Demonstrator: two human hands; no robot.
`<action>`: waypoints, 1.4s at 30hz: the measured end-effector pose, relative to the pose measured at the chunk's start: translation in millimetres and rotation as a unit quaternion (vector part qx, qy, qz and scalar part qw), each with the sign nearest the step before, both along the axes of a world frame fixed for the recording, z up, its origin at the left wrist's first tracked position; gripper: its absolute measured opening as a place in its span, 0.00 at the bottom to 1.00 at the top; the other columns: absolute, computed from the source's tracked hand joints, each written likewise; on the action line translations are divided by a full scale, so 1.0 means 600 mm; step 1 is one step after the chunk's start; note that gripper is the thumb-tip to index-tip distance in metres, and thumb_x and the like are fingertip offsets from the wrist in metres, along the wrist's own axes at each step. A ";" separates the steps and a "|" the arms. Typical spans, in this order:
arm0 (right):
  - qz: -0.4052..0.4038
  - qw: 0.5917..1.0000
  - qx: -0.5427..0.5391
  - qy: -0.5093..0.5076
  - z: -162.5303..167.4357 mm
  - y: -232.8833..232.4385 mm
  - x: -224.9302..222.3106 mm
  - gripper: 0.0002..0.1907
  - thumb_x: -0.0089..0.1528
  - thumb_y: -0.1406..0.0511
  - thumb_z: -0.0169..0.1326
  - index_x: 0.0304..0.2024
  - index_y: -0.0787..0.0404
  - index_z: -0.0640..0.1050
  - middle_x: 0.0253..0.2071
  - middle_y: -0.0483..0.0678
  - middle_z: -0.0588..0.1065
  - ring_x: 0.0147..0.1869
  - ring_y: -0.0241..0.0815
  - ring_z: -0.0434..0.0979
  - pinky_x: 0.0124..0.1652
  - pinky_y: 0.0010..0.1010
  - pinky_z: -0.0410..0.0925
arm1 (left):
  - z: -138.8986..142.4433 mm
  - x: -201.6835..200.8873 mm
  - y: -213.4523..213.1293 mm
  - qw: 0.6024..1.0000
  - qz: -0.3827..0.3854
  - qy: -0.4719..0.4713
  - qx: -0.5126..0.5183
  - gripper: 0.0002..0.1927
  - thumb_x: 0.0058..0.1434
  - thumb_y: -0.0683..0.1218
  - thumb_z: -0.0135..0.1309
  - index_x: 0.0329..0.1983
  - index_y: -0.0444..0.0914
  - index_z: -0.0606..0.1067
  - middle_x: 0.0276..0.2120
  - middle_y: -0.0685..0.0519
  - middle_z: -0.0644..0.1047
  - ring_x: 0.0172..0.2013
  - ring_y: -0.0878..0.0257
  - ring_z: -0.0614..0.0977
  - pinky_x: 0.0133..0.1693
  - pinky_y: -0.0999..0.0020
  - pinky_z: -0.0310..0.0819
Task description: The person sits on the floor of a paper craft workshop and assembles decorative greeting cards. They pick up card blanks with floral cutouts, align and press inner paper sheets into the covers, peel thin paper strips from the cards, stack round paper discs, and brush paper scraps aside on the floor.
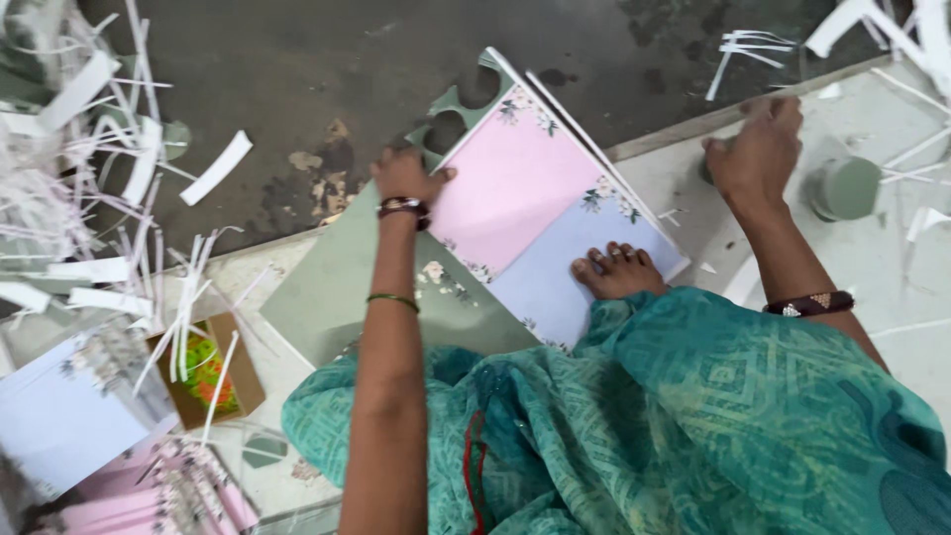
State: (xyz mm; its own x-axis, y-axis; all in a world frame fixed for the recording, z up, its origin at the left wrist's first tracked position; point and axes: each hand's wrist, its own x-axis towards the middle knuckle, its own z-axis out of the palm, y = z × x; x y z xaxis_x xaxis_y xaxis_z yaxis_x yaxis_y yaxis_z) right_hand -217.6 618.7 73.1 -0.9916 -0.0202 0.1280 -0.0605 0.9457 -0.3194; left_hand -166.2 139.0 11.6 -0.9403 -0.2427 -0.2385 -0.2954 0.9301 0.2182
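Floor-laid pink, blue and green floral sheet [515,198] under left hand [404,176].

White paper strips [94,188] piled everywhere on the left. Small brown cardboard box [208,372] there too, pink sheets [168,500] stacked below it.

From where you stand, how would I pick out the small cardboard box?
Start from the big printed sheet of pink, blue and green panels under the left hand. Go lower left, past the white paper strips. The cardboard box lies open there, the only brown thing, with bright green and orange inside.
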 end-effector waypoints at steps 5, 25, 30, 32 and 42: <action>0.201 0.963 -0.163 -0.077 0.002 -0.191 -0.085 0.28 0.64 0.53 0.66 0.56 0.66 0.76 0.57 0.61 0.69 0.64 0.62 0.68 0.61 0.50 0.63 | 0.012 -0.009 0.012 0.999 0.026 -0.036 0.000 0.31 0.50 0.68 0.63 0.44 0.41 0.81 0.44 0.43 0.82 0.50 0.44 0.79 0.60 0.44 0.58; 0.180 0.864 -0.437 -0.171 0.026 -0.371 -0.120 0.17 0.64 0.59 0.65 0.28 0.64 0.80 0.21 0.38 0.68 0.26 0.28 0.63 0.26 0.29 0.56 | 0.068 0.045 -0.027 0.953 0.093 0.083 0.274 0.25 0.58 0.60 0.64 0.24 0.34 0.76 0.20 0.40 0.72 0.26 0.47 0.70 0.32 0.52 0.66; 0.172 0.776 -0.555 -0.247 0.033 -0.359 -0.114 0.12 0.64 0.63 0.65 0.30 0.63 0.81 0.25 0.38 0.72 0.27 0.27 0.66 0.27 0.25 0.59 | 0.078 0.041 -0.020 0.970 0.037 0.109 0.214 0.24 0.56 0.61 0.63 0.26 0.36 0.79 0.21 0.45 0.76 0.24 0.46 0.78 0.32 0.53 0.69; 0.155 0.744 -0.576 -0.300 0.037 -0.354 -0.119 0.10 0.62 0.64 0.64 0.30 0.64 0.80 0.25 0.39 0.73 0.26 0.28 0.69 0.27 0.25 0.62 | 0.093 0.037 -0.010 0.980 0.030 0.098 0.172 0.24 0.57 0.62 0.62 0.28 0.35 0.80 0.24 0.44 0.78 0.28 0.44 0.80 0.39 0.52 0.70; 0.111 0.665 -0.583 -0.453 0.037 -0.325 -0.105 0.12 0.63 0.63 0.63 0.29 0.62 0.77 0.25 0.42 0.74 0.24 0.31 0.70 0.24 0.26 0.62 | 0.250 0.110 0.197 0.874 0.009 0.482 0.062 0.25 0.61 0.49 0.61 0.59 0.35 0.71 0.53 0.40 0.75 0.56 0.41 0.75 0.60 0.47 0.67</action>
